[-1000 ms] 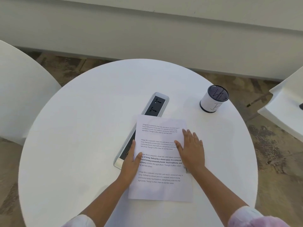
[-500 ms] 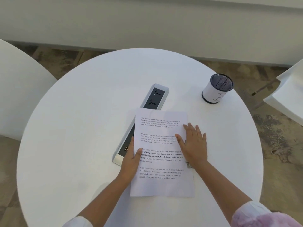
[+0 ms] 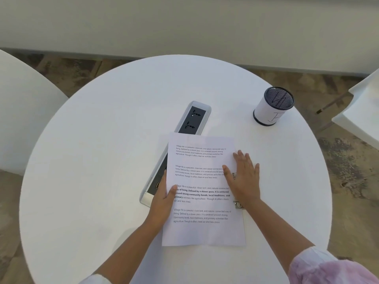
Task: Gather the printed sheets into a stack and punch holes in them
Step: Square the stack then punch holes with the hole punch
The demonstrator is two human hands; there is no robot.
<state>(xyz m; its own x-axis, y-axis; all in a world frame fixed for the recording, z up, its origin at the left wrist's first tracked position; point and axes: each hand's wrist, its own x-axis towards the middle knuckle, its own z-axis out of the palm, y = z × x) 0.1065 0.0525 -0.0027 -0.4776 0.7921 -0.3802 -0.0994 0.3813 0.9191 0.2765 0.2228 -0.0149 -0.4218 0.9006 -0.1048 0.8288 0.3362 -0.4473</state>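
Room: round white counter (image 3: 102, 160) before a pale wall (image 3: 184, 27).
Sheets: white printed sheets (image 3: 203, 232) lie stacked mid-counter.
Left hand (image 3: 163, 200): straight fingers against the stack's left edge, thumb on top.
Right hand (image 3: 244, 181): flat, pressing the right edge over a silvery metal part (image 3: 238, 205), likely the punch.
Progress: I judge gathering done, punching pending.

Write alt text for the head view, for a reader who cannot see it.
A person's left hand and right hand rest on printed sheets on a round white table, the right hand flat over a small metal part at the sheets' right edge. The sheets overlap a socket strip; a mesh cup stands beyond.
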